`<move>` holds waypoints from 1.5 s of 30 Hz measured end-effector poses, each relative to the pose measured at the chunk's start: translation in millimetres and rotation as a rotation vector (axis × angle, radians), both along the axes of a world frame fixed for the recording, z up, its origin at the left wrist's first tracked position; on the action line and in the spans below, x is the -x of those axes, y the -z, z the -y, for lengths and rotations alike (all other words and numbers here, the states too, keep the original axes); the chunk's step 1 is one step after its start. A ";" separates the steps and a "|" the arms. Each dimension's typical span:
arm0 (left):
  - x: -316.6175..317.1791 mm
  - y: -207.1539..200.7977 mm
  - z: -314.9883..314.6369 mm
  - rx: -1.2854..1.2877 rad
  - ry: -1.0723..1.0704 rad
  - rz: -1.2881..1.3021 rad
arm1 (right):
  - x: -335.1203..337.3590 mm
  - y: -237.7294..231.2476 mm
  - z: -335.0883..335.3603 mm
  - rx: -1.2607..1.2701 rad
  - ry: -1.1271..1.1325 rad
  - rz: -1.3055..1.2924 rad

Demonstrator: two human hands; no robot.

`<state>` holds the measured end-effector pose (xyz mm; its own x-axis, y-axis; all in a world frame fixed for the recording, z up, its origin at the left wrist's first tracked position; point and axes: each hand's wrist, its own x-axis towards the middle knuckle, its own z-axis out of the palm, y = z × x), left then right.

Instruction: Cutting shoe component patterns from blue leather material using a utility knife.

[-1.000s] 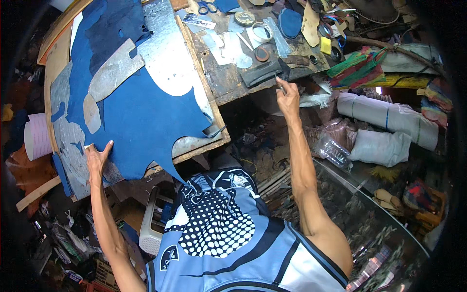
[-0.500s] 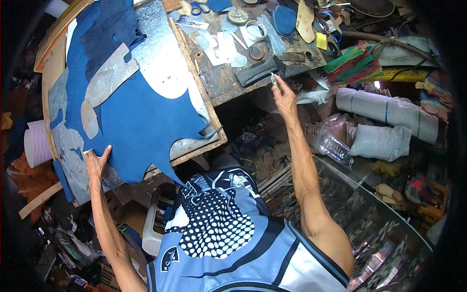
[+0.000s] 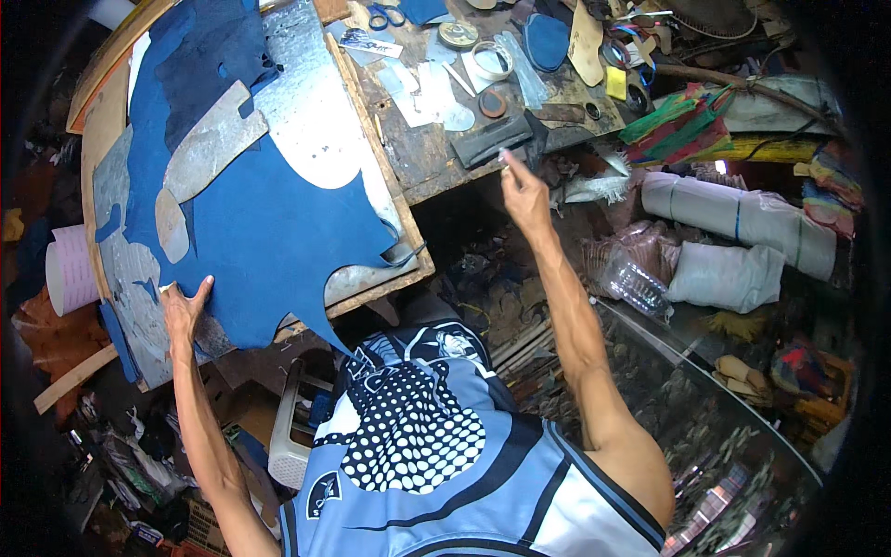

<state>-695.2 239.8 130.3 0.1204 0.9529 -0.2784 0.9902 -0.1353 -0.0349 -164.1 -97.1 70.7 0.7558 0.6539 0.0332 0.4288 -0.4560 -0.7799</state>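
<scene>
A large blue sheet (image 3: pixel 278 232), which looks like leather, lies over a metal-topped board, with a narrow pointed end hanging off the near edge. My left hand (image 3: pixel 187 311) rests on its near left edge, thumb and fingers apart. Two grey flat pattern pieces, one long (image 3: pixel 215 144) and one small oval (image 3: pixel 170 227), lie on the blue sheet. Over the near edge of the wooden table my right hand (image 3: pixel 527 200) is closed on a small slim tool (image 3: pixel 505 160) with a pale tip; its kind is unclear. Just beyond it lies a dark oblong block (image 3: pixel 490 141).
The wooden table (image 3: pixel 418 176) carries scissors (image 3: pixel 386 17), a round tin (image 3: pixel 458 35), a tape roll (image 3: pixel 492 60) and clear plastic pieces. A wooden rim (image 3: pixel 367 121) edges the board. At right are a white wrapped roll (image 3: pixel 742 213) and a white sack (image 3: pixel 726 272).
My right hand has moved a little left and nearer to me, its wrist turning, with the slim tool still in it. My left hand and the blue sheet have stayed put.
</scene>
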 end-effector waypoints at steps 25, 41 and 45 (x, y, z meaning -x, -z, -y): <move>-2.2 -8.0 5.7 0.011 0.004 -0.006 | -24.7 -4.9 -2.2 -0.046 0.121 0.178; -10.9 -11.6 2.8 0.039 -0.034 0.003 | -6.7 -20.9 -3.8 0.197 -0.101 0.442; -3.2 -4.9 2.2 -0.001 0.022 0.004 | 8.9 -17.2 -0.7 0.195 -0.157 0.432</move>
<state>-691.9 237.6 135.2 0.1429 0.9503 -0.2766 0.9871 -0.1574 -0.0310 -172.9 -96.5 88.0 0.5916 0.7840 0.1878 0.7693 -0.4794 -0.4223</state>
